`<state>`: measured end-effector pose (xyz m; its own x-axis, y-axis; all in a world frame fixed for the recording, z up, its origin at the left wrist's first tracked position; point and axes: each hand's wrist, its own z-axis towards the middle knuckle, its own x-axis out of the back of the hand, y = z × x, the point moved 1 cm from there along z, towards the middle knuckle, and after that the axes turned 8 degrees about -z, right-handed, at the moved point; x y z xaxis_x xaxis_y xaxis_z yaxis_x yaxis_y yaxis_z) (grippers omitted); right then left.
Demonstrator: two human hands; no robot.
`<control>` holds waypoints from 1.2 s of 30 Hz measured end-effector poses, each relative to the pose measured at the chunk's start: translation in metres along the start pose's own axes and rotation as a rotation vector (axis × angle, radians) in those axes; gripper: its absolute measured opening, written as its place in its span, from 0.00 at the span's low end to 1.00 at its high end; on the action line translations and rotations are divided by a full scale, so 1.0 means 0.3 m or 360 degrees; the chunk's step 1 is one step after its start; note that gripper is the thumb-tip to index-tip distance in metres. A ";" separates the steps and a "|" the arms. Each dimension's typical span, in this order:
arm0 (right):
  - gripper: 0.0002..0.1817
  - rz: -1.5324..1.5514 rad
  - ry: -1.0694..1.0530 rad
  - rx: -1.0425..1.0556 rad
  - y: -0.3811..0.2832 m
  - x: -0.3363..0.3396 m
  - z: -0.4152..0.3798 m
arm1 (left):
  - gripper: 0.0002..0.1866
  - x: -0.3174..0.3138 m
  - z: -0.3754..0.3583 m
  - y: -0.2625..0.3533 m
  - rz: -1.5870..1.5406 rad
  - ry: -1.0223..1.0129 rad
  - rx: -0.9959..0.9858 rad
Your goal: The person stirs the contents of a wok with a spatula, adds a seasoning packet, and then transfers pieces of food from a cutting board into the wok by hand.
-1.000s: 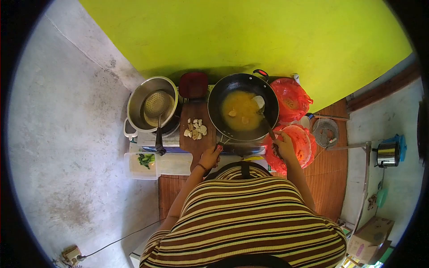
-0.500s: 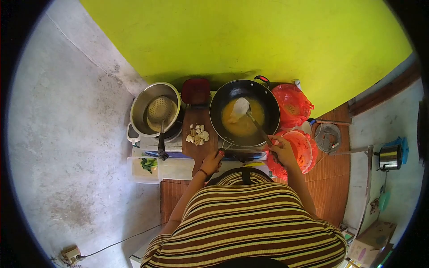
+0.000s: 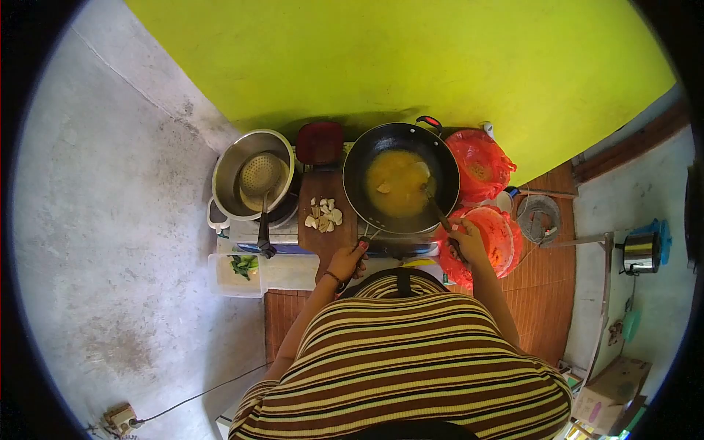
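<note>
A black wok (image 3: 357,176) on the stove holds a yellow-brown liquid with a few pieces in it. My left hand (image 3: 346,265) is wrapped round the wok's handle at its near side. The spatula (image 3: 438,211) is gripped in my right hand (image 3: 468,240), its blade partly sunk at the right side of the liquid. Left of the wok, cut white pieces (image 3: 323,215) lie on a brown wooden board (image 3: 317,189).
At the left stands a steel pot (image 3: 229,166) with a skimmer (image 3: 259,174) in it. Below it is a clear box (image 3: 236,287) with green leaves. Red plastic-lined containers (image 3: 477,167) stand right of the wok. A dark red container (image 3: 320,144) sits behind the board.
The spatula's blade has moved from the upper middle of the wok to the right and down into the liquid. My right hand has shifted slightly; my left hand still holds the handle.
</note>
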<state>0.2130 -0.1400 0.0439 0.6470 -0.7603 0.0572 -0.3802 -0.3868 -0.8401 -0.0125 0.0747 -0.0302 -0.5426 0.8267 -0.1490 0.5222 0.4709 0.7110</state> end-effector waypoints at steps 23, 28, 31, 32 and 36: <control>0.20 -0.0471 -0.0301 0.0244 -0.074 -0.050 -0.076 | 0.23 0.002 0.003 0.011 -0.0072 -0.0042 0.0005; 0.21 -0.0847 -0.0070 0.0480 -0.059 -0.051 -0.065 | 0.23 0.000 0.007 -0.002 -0.0119 -0.0032 0.0023; 0.24 -0.1017 0.0059 0.0554 -0.083 -0.006 -0.081 | 0.23 0.005 0.005 -0.005 -0.0127 -0.0042 0.0019; 0.25 -0.1035 0.0091 0.0555 -0.101 0.015 -0.098 | 0.23 0.005 0.004 -0.005 -0.0131 -0.0054 0.0017; 0.25 -0.1525 0.0152 0.0733 -0.248 0.085 -0.212 | 0.23 -0.001 0.005 0.002 -0.0085 -0.0009 0.0022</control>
<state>0.2157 -0.1638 0.1420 0.4816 -0.2893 0.8273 0.5591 -0.6255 -0.5442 -0.0110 0.0751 -0.0307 -0.5660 0.8021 -0.1904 0.5017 0.5184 0.6926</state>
